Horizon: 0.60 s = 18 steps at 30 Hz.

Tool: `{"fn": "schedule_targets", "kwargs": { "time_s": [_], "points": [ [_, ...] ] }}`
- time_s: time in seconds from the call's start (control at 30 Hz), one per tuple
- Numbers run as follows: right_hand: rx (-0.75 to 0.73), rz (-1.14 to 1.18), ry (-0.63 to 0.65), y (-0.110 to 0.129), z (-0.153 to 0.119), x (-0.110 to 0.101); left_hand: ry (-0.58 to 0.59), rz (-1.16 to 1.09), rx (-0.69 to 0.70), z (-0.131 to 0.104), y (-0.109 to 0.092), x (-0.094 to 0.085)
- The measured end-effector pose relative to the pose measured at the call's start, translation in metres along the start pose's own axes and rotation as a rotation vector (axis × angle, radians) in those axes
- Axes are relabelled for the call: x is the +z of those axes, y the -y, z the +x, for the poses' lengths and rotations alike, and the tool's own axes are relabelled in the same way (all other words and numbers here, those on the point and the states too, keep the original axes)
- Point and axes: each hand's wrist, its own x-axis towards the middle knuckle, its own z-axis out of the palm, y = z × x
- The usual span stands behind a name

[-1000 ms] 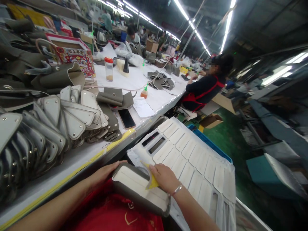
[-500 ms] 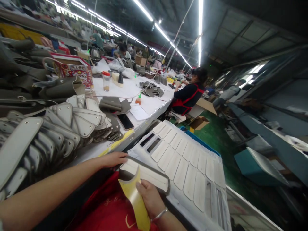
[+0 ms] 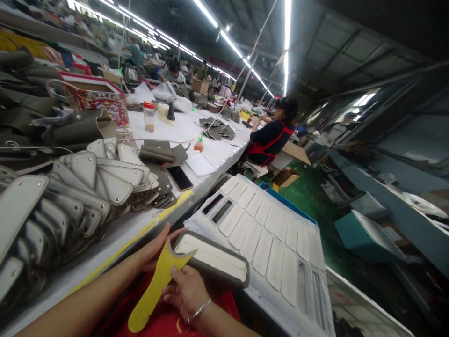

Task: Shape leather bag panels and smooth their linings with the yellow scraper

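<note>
My right hand [image 3: 187,290] pinches a flat yellow template [image 3: 150,290] with a curved, forked end. That forked end lies against the left end of a grey bag [image 3: 210,262], a stiff rounded piece with a pale face inside a grey rim. My left hand [image 3: 156,250] grips the bag's left end, with some fingers hidden behind it and behind the template. The bag is tilted over my lap, beside a white-covered board [image 3: 259,299] that bears rows of pale rounded strips [image 3: 264,241].
To the left, pale straps with metal studs [image 3: 80,187] are heaped on the white table [image 3: 140,234]. A phone [image 3: 180,178], a glue bottle [image 3: 199,143] and a red-lidded jar [image 3: 149,117] stand farther back. Beyond, a person in a red apron [image 3: 271,133] sits at the table.
The yellow template has swung left, its long end now pointing down-left and its fork meeting the bag. My right hand moved left with it. My left hand shifted lower around the bag's end.
</note>
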Motion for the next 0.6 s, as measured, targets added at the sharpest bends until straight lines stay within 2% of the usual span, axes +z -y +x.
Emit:
{"fn": "schedule_targets", "kwargs": {
  "time_s": [0.1, 0.17, 0.33, 0.6],
  "points": [
    [0.042, 0.043, 0.013, -0.001, 0.007, 0.000, -0.030, -0.009, 0.016, 0.004, 0.002, 0.001],
    [0.067, 0.064, 0.036, -0.001, 0.010, -0.001, -0.096, 0.059, 0.027, 0.008, 0.002, 0.003],
    [0.138, 0.109, 0.053, 0.004, 0.015, -0.006, -0.325, 0.410, 0.073, 0.017, -0.001, 0.007],
    [0.193, 0.125, 0.154, 0.006, 0.024, -0.025, -0.448, 0.798, 0.090, 0.028, -0.011, 0.020]
  ]
}}
